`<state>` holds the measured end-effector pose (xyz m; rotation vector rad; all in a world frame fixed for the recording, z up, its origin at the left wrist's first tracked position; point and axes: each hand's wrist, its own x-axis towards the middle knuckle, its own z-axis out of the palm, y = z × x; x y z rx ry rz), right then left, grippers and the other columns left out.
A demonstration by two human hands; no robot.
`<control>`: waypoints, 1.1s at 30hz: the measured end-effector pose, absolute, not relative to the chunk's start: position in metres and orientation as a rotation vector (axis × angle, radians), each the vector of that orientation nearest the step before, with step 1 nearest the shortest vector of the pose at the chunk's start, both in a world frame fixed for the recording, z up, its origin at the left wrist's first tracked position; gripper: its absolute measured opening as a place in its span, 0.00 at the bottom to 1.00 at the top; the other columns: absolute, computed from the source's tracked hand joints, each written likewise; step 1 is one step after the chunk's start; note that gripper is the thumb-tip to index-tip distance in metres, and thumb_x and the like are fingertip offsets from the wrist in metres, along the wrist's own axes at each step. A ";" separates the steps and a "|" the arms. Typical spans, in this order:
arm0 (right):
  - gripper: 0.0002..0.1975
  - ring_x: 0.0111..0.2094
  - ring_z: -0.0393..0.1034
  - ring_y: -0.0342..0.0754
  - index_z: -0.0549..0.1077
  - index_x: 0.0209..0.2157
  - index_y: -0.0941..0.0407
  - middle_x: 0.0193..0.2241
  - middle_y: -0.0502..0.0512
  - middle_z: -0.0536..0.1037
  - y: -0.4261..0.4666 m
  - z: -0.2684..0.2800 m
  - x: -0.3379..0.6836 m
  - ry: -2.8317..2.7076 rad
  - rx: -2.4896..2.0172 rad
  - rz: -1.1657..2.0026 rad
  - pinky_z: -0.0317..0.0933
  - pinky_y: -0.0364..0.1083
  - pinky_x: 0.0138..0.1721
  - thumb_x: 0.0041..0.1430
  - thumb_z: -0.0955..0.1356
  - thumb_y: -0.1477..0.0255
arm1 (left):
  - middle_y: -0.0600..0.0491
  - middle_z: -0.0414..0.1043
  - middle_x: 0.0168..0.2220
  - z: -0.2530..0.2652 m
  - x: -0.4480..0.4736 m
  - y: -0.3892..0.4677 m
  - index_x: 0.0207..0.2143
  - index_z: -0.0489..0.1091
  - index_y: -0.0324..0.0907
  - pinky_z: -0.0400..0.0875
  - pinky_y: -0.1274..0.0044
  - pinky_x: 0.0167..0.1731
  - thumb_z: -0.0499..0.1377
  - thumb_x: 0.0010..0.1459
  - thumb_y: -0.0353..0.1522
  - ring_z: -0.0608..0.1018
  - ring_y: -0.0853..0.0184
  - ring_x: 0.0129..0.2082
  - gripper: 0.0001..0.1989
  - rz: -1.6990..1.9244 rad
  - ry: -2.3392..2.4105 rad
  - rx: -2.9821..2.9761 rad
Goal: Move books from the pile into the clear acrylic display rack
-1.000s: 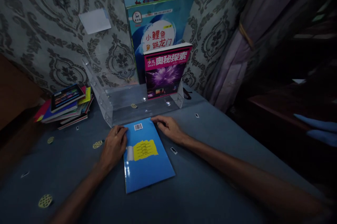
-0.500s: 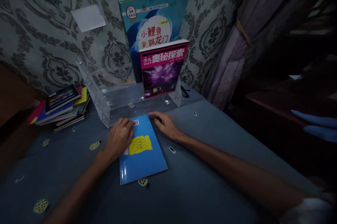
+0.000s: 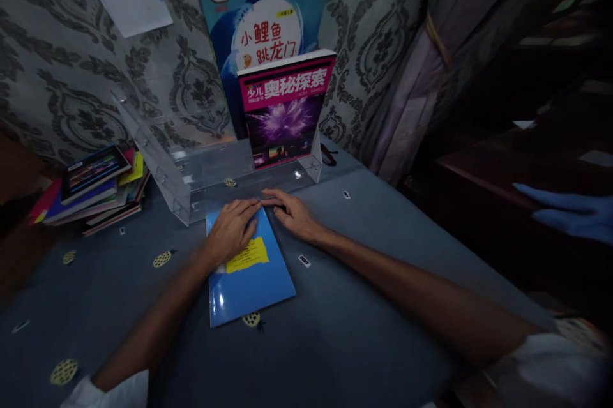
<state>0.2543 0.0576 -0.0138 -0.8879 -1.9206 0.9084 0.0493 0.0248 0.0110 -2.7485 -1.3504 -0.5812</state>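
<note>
A thin blue book (image 3: pixel 256 287) with a yellow text patch lies flat on the table. My left hand (image 3: pixel 233 229) rests across its far part, fingers stretched toward the top right corner, covering some of the cover. My right hand (image 3: pixel 292 213) lies at that same corner, index finger extended, its fingertips close to those of my left hand. Just beyond stands a clear acrylic rack (image 3: pixel 211 181). A purple-and-black book (image 3: pixel 285 117) stands upright at its right end, in front of a taller teal book (image 3: pixel 268 25).
A stack of books (image 3: pixel 96 188) lies at the left of the table (image 3: pixel 354 306). Dark glasses (image 3: pixel 329 154) sit behind the rack's right end. Patterned wall covering and a tied curtain (image 3: pixel 407 95) stand behind. A blue glove-like shape (image 3: pixel 569 213) shows at far right.
My left hand has slid forward and right over the book, covering the barcode and nearing my right hand's fingertips. The view has shifted slightly.
</note>
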 end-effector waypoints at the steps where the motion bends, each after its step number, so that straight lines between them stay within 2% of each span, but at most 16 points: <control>1: 0.28 0.51 0.75 0.50 0.67 0.57 0.55 0.49 0.57 0.81 0.058 -0.014 0.254 -1.922 -0.892 0.911 0.64 0.53 0.55 0.55 0.61 0.83 | 0.45 0.73 0.56 0.011 0.050 0.025 0.57 0.69 0.41 0.68 0.62 0.53 0.50 0.67 0.31 0.74 0.58 0.54 0.18 -0.586 -1.356 -2.745; 16: 0.29 0.51 0.75 0.49 0.67 0.57 0.56 0.48 0.58 0.81 0.064 -0.019 0.254 -1.900 -0.869 0.974 0.65 0.54 0.55 0.53 0.61 0.84 | 0.44 0.73 0.56 0.013 0.060 0.017 0.56 0.70 0.39 0.69 0.61 0.51 0.51 0.66 0.30 0.74 0.56 0.53 0.18 -0.570 -1.433 -2.684; 28: 0.30 0.56 0.71 0.50 0.68 0.57 0.55 0.53 0.57 0.79 0.063 -0.021 0.252 -1.971 -0.813 0.897 0.63 0.56 0.59 0.53 0.61 0.85 | 0.44 0.76 0.53 0.010 0.054 0.019 0.52 0.74 0.41 0.70 0.61 0.53 0.51 0.66 0.29 0.76 0.57 0.53 0.16 -0.694 -1.291 -2.751; 33: 0.28 0.57 0.71 0.51 0.68 0.57 0.58 0.53 0.61 0.78 0.063 -0.021 0.252 -2.009 -0.826 0.848 0.62 0.57 0.60 0.54 0.60 0.85 | 0.46 0.75 0.54 0.011 0.052 0.016 0.53 0.73 0.43 0.69 0.61 0.54 0.50 0.66 0.27 0.75 0.59 0.55 0.18 -0.633 -1.224 -2.795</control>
